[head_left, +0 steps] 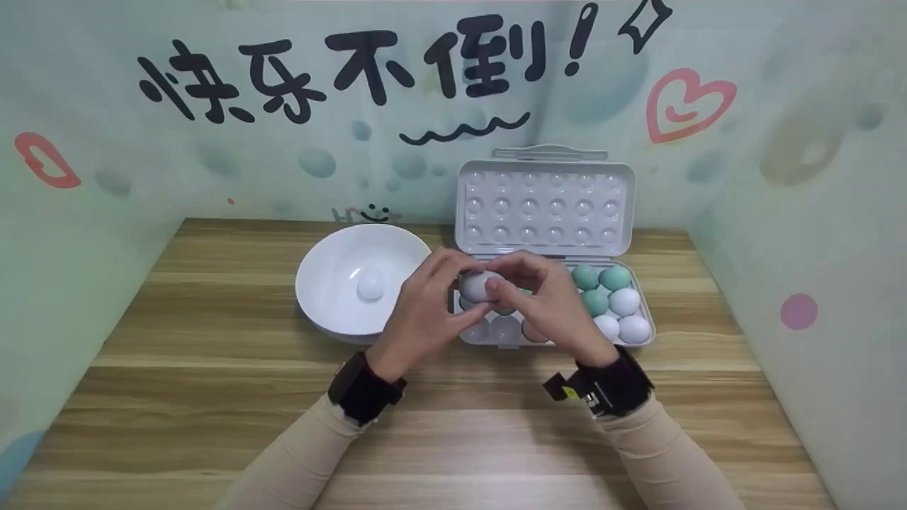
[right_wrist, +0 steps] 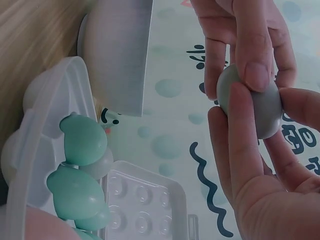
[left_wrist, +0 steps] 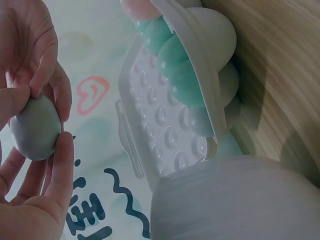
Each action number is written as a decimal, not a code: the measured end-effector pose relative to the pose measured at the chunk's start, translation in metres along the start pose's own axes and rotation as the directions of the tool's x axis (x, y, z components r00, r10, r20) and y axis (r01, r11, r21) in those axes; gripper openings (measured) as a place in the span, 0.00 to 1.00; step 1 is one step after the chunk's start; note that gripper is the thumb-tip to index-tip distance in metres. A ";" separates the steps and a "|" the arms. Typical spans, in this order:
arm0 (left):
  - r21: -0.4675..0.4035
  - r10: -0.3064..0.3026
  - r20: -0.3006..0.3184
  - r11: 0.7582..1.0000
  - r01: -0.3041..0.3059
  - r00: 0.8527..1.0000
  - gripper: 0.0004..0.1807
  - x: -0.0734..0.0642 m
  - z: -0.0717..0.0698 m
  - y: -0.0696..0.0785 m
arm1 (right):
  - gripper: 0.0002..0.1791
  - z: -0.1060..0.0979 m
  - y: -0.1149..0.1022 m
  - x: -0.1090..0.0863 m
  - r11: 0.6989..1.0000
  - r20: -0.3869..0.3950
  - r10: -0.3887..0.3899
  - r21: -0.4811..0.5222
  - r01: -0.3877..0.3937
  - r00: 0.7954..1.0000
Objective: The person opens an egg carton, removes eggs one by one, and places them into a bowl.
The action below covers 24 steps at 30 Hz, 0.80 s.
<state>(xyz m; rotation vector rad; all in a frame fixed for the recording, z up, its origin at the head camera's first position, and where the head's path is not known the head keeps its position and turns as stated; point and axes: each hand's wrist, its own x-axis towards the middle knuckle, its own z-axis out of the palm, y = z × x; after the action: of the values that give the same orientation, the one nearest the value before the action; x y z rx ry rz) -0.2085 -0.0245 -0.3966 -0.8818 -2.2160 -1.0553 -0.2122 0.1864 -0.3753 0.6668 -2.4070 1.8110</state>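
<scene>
Left hand [head_left: 419, 304] and right hand [head_left: 556, 304] are pinching one pale egg [head_left: 475, 287] between them

The pale egg is hanging above the left part of the open carton [head_left: 645, 301], with only fingers supporting it. Its long axis is running roughly sideways, from one hand toward the other, so each hand is holding its own end; the exact tilt is hard to tell, since fingers are covering parts of both tips. Neither hand is sitting nearer to the shell: both are clamping it with curled fingers, the left from its left side, the right from its right, and the right thumb is lying across the side facing the person.

Just to the left, a white bowl [head_left: 333, 308] is standing on the bench [head_left: 510, 453], its right rim passing behind the left hand, with a white egg [head_left: 370, 285] resting inside. That is making the left hand the bowl's closer neighbour, while the right hand is hovering over the carton's middle. Green eggs [head_left: 595, 302] and white eggs [head_left: 625, 302] are filling the carton's right side, and a pink egg [left_wrist: 140, 9] is showing among them in the left wrist view. Behind the hands, the dimpled lid [head_left: 542, 244] is standing raised.
</scene>
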 end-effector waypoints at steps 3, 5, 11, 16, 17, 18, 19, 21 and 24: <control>0.001 -0.005 0.002 1.000 0.005 1.000 0.24 -0.001 0.001 0.000 | 0.12 0.000 0.001 -0.001 1.000 0.002 0.000 0.005 0.000 1.000; 0.005 -0.004 0.003 1.000 0.004 1.000 0.24 -0.001 0.001 0.000 | 0.12 0.000 0.002 -0.001 1.000 0.005 -0.007 0.006 0.007 1.000; 0.024 0.007 0.004 1.000 -0.007 1.000 0.23 -0.002 0.001 -0.001 | 0.11 -0.001 0.001 -0.002 0.996 -0.001 -0.064 -0.058 0.064 0.998; 0.010 -0.004 0.017 1.000 0.003 1.000 0.23 -0.001 -0.003 -0.004 | 0.11 -0.003 -0.001 -0.002 0.996 -0.020 -0.058 -0.069 0.057 0.998; 0.004 -0.007 0.018 1.000 0.007 1.000 0.23 0.000 -0.004 -0.004 | 0.11 -0.004 -0.001 -0.003 0.996 -0.023 -0.053 -0.073 0.052 0.998; 0.000 -0.011 0.020 1.000 0.011 1.000 0.22 0.000 -0.005 -0.005 | 0.12 -0.004 -0.001 -0.003 0.996 -0.025 -0.051 -0.078 0.049 0.998; -0.001 -0.014 0.021 1.000 0.014 1.000 0.22 0.001 -0.007 -0.006 | 0.12 -0.005 -0.002 -0.003 0.995 -0.028 -0.053 -0.085 0.051 0.998; -0.004 -0.024 0.023 1.000 0.024 0.999 0.22 0.002 -0.011 -0.008 | 0.14 -0.006 -0.003 -0.003 0.991 -0.034 -0.079 -0.113 0.074 0.996; -0.011 -0.050 0.017 0.999 0.050 0.999 0.21 0.004 -0.020 -0.011 | 0.15 -0.009 -0.004 -0.004 0.978 -0.040 -0.149 -0.156 0.141 0.988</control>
<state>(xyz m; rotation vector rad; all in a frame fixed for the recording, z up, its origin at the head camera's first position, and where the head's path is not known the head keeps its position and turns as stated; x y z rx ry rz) -0.2157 -0.0451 -0.3876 -0.8471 -2.2581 -1.0882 -0.2094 0.1952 -0.3700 0.7487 -2.3657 1.5515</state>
